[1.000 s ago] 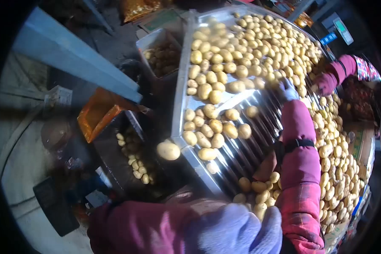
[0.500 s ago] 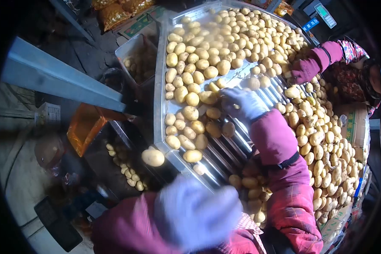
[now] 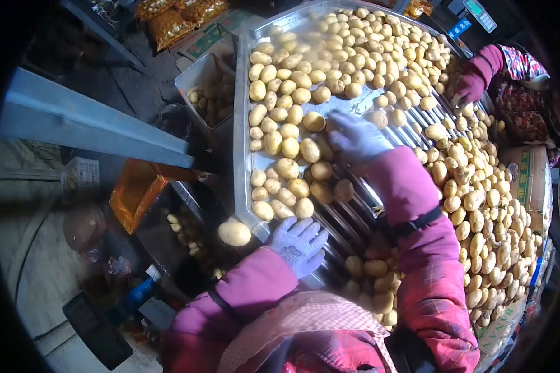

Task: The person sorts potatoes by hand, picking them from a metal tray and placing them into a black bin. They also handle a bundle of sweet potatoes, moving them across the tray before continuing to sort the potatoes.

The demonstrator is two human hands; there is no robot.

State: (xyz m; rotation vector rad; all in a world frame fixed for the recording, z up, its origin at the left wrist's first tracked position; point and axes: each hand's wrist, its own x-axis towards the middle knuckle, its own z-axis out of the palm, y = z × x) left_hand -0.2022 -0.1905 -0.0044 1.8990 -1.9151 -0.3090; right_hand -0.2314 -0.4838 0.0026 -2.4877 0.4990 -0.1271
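My left hand, in a grey-lavender work glove, is open with fingers spread at the near left corner of the metal sorting table. Its fingertips reach the nearest potatoes. Left of it, a large single potato sits by the table's corner. My right hand, gloved alike and somewhat blurred, stretches over the metal rollers. Its outstretched fingers come close to a potato with a darker face, and nothing shows held in it. Many loose potatoes cover the far part of the table.
Across the table, a co-worker's gloved hand is among the potatoes. A heaped potato pile lies right of the rollers. On the left stand a bin of potatoes, a blue-grey metal beam and an orange-lined container.
My left hand has moved forward from near my body to the table's corner. My right hand has stayed over the rollers while several potatoes near it have shifted. The co-worker's hand has drawn back slightly.
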